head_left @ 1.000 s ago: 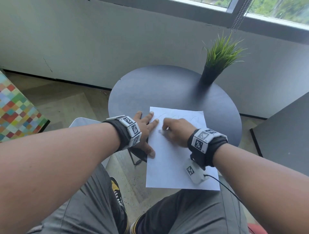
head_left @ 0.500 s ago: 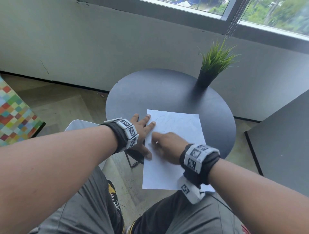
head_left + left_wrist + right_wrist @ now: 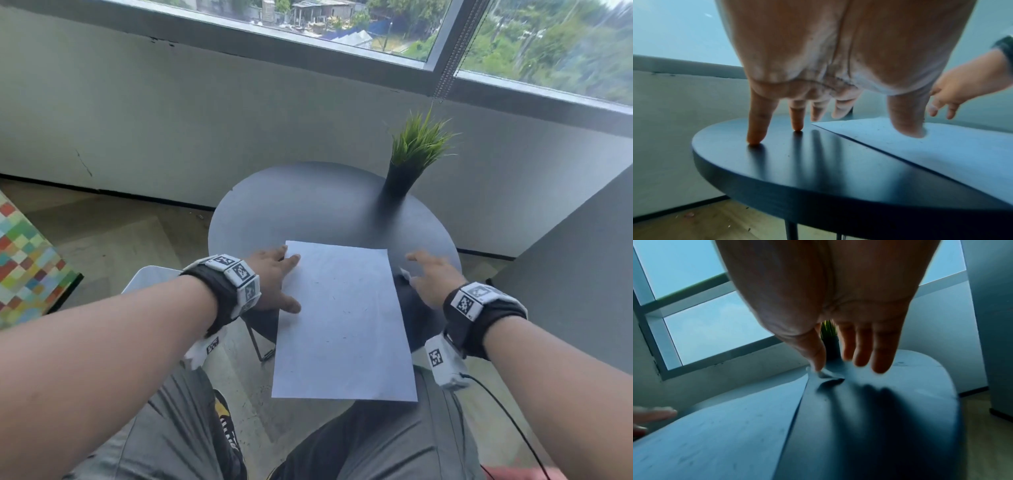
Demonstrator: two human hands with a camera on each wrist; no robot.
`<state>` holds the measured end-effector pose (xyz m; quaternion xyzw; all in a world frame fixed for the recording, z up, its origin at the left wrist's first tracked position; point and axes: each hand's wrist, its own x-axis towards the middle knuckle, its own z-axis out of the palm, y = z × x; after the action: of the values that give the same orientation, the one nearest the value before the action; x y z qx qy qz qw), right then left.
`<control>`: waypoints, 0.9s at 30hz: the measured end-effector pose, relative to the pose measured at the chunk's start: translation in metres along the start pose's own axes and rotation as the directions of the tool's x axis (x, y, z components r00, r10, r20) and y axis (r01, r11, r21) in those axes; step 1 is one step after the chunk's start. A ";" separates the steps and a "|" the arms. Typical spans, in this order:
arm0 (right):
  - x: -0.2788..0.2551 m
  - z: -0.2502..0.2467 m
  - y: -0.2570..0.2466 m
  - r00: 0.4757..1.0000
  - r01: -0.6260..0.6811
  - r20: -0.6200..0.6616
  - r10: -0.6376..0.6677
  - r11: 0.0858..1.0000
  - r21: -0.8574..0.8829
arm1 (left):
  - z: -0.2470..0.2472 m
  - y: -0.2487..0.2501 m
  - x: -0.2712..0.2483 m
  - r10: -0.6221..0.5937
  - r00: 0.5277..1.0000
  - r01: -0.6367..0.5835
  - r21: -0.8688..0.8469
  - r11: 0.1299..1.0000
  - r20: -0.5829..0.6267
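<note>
A white sheet of paper lies on the round dark table, and its near end overhangs the table's edge. Small dark specks dot the sheet. My left hand rests at the sheet's left edge with straight, spread fingers. In the left wrist view two outer fingertips touch the table and the thumb presses the paper. My right hand hovers over the bare table right of the sheet, fingers extended. A small white piece is at its thumb tip; blur hides whether it is pinched.
A potted grass plant stands at the table's far right. A dark panel rises at the right and a colourful checkered block sits at the left. A white seat is below my left arm. My knees are under the sheet's near end.
My right hand has left the paper and moved right, off the sheet. The faint pencil lines at the sheet's far end no longer show. My left hand stays at the left edge.
</note>
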<state>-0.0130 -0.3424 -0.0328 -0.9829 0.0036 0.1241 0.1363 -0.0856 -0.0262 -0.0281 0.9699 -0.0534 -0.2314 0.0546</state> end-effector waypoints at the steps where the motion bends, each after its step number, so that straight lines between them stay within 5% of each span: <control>1: -0.005 0.003 0.003 0.999 -0.035 -0.030 0.034 0.998 -0.042 | 0.000 0.001 -0.002 -0.038 0.998 0.036 -0.032 0.999 -0.059; 5: -0.033 0.027 -0.011 0.994 0.007 0.105 0.005 0.993 -0.115 | 0.006 0.007 -0.008 -0.214 0.973 0.206 -0.085 0.975 -0.091; 9: -0.044 0.047 -0.035 0.992 0.017 0.125 -0.008 0.997 -0.074 | 0.007 0.024 -0.019 -0.211 0.973 0.202 -0.100 0.974 -0.088; 12: -0.040 0.051 -0.044 0.993 0.019 0.116 -0.026 0.998 0.060 | 0.006 0.025 -0.022 -0.223 0.970 0.186 -0.306 0.934 -0.092; 14: -0.039 0.049 -0.047 0.994 0.045 0.088 -0.059 0.987 0.153 | 0.007 0.020 -0.021 -0.243 0.966 0.155 -0.550 0.821 -0.089; 17: -0.038 0.039 -0.053 0.995 0.099 -0.015 -0.099 0.952 0.289 | -0.001 0.014 -0.023 -0.252 0.963 0.041 -0.880 0.473 -0.091; 19: -0.039 0.025 -0.059 0.986 0.161 -0.099 -0.135 0.924 0.347 | -0.014 0.012 -0.025 -0.275 0.955 -0.022 -0.949 0.314 -0.113; 24: -0.044 -0.022 -0.066 0.950 0.263 -0.289 -0.121 0.808 0.528 | -0.055 0.010 -0.028 -0.230 0.941 -0.200 -0.957 0.209 -0.247; 27: -0.048 -0.052 -0.068 0.976 0.199 -0.212 -0.050 0.596 0.778 | -0.078 0.010 -0.038 -0.195 0.905 -0.350 -0.922 0.164 -0.378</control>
<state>-0.0444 -0.2920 0.0457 -0.8241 0.0010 0.0165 0.5662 -0.0844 -0.0244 0.0591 0.7218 0.0701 0.0039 0.6885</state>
